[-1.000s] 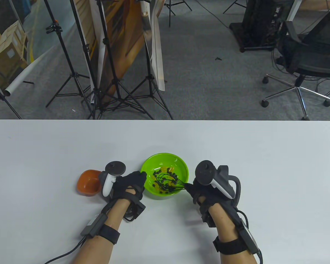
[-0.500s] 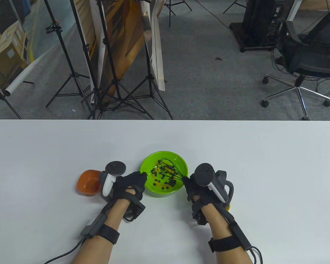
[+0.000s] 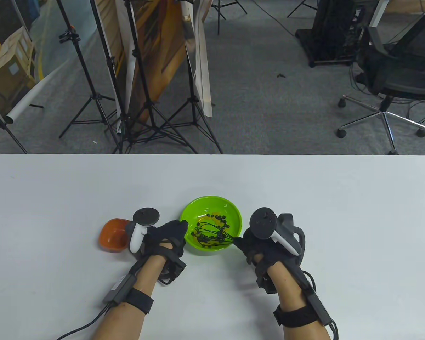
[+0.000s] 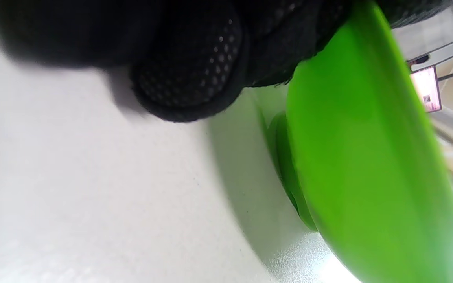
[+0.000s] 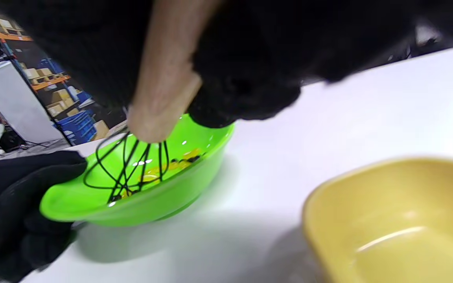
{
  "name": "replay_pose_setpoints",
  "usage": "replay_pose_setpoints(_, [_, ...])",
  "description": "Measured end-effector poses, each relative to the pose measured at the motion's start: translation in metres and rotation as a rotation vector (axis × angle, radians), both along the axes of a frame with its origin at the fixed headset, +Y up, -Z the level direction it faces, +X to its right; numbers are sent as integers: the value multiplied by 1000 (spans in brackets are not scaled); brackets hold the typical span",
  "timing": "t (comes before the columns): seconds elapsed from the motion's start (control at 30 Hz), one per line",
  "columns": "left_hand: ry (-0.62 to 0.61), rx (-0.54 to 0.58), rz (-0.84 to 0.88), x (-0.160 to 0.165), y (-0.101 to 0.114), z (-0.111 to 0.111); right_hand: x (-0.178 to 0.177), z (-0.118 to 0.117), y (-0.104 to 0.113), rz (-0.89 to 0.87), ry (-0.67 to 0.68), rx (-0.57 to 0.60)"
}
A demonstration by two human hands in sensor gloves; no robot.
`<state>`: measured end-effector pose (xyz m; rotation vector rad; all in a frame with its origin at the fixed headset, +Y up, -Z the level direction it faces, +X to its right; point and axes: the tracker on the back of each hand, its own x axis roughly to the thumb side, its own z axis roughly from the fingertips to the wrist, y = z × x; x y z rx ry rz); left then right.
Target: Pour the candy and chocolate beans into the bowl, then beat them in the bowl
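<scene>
A bright green bowl sits near the table's front middle, holding dark chocolate beans and yellow candy. My right hand grips the wooden handle of a black wire whisk, whose wires dip into the bowl on its near left side. My left hand holds the bowl's left rim; in the left wrist view its gloved fingers curl against the green wall.
An empty orange bowl stands left of my left hand. An empty yellow bowl lies on the table under my right hand, hidden in the table view. Tripods and an office chair stand beyond the table's far edge.
The whisk has swung from the bowl's far side to its near left side, pushing the beans around. My right hand shifted slightly right. The left hand stayed on the rim.
</scene>
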<state>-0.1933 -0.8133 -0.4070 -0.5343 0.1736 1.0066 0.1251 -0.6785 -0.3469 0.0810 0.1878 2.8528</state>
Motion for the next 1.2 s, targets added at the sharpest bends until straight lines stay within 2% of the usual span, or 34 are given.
replay_pose_setpoints(0.13, [-8, 9, -10, 1, 1, 0, 13, 1, 2, -1, -75, 17])
replay_pose_setpoints(0.27, [-20, 6, 10, 1, 0, 0, 14, -4, -7, 7, -151, 46])
replay_pose_setpoints(0.33, [-18, 4, 8, 1, 0, 0, 13, -8, -18, -24, -191, 54])
replay_pose_setpoints(0.47, [-19, 0, 10, 2, 0, 0, 5, -14, -40, -174, -176, 45])
replay_pose_setpoints(0.57, [-20, 3, -2, 2, 0, 0, -10, -15, -49, -202, -98, 26])
replay_pose_setpoints(0.83, [-15, -2, 4, 2, 0, 0, -6, -6, -25, -152, 10, -78])
replay_pose_setpoints(1.0, [-19, -3, 9, 2, 0, 0, 9, 1, -3, -32, -37, -3])
replay_pose_setpoints(1.2, [-44, 3, -1, 6, 0, -1, 13, 0, 2, 4, -112, 58])
